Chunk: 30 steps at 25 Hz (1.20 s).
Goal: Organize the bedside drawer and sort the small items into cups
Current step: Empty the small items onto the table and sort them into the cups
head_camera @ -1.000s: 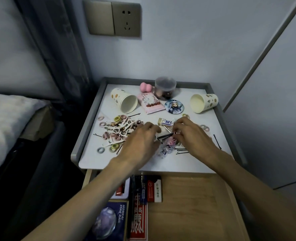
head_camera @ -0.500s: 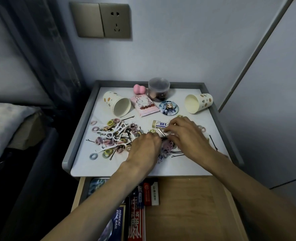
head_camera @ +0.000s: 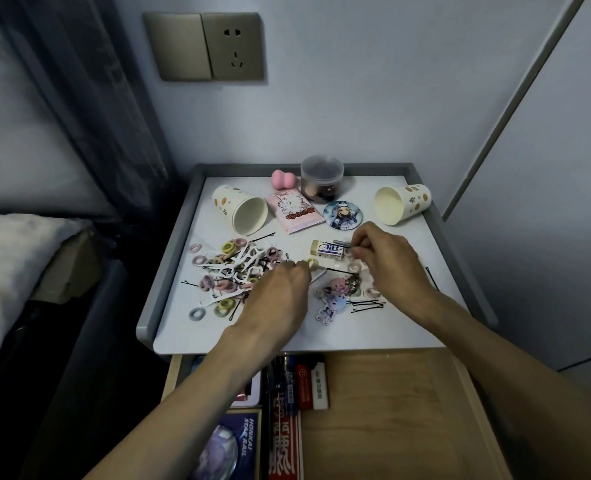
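Your right hand (head_camera: 391, 263) pinches a thin dark piece (head_camera: 341, 241) between finger and thumb, just over the white eraser (head_camera: 326, 250) on the table top (head_camera: 322, 336). Your left hand (head_camera: 280, 299) curls its fingers down at the edge of the pile of hair ties (head_camera: 230, 268), and you cannot tell if it holds anything. The left cup (head_camera: 240, 211) and the right cup (head_camera: 403, 206) lie on their sides at the back, and the drawer (head_camera: 373, 410) is open below.
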Each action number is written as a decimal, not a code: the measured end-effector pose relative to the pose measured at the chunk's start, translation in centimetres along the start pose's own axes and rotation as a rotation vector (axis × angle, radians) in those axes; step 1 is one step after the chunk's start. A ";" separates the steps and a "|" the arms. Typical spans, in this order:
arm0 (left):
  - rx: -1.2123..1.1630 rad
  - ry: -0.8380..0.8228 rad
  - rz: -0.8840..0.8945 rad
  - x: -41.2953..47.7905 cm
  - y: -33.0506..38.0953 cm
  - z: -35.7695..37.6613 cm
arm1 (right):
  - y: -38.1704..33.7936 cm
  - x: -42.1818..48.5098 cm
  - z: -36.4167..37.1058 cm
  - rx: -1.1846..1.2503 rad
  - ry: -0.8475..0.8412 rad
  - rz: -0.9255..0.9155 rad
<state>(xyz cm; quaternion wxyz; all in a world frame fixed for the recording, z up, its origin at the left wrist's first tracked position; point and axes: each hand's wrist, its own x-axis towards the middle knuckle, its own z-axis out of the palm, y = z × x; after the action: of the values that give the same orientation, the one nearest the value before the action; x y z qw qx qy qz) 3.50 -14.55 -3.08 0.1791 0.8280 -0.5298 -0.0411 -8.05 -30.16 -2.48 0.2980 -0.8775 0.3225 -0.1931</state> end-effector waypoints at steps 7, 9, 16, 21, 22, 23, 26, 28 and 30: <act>-0.276 0.020 -0.171 -1.0 -0.8 -2.0 | 0.9 0.5 -0.5 0.263 0.061 0.170; -0.334 0.059 -0.177 -1.7 -0.6 -2.7 | 1.0 0.5 -0.7 0.245 0.063 0.144; -0.600 0.107 -0.278 -2.1 0.0 -2.7 | -1.2 -0.2 -1.1 0.291 0.085 0.025; -0.555 0.100 -0.268 -2.2 -0.3 -2.7 | -4.8 -2.1 -1.3 0.465 -0.290 -0.042; -0.480 0.096 -0.244 -2.3 -0.1 -2.6 | -5.1 -2.3 -1.1 0.482 -0.294 -0.038; -0.413 0.099 -0.219 -2.5 0.0 -2.5 | -5.1 -2.3 -0.9 0.508 -0.288 -0.029; -0.389 0.099 -0.169 -2.8 0.3 -2.4 | -5.0 -2.2 -0.5 0.582 -0.278 0.010; -0.422 0.083 -0.158 -2.9 0.4 -2.5 | -4.9 -2.3 -0.2 0.634 -0.281 0.044; -0.441 0.076 -0.141 -3.0 0.5 -2.4 | -4.9 -2.4 0.2 0.667 -0.274 0.072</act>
<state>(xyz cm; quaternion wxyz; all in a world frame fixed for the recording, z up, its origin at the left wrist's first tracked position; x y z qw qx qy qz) 2.39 -11.41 -1.03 0.3722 0.8046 -0.4418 -0.1373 -7.47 -25.42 0.15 0.6151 -0.7377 0.2295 -0.1576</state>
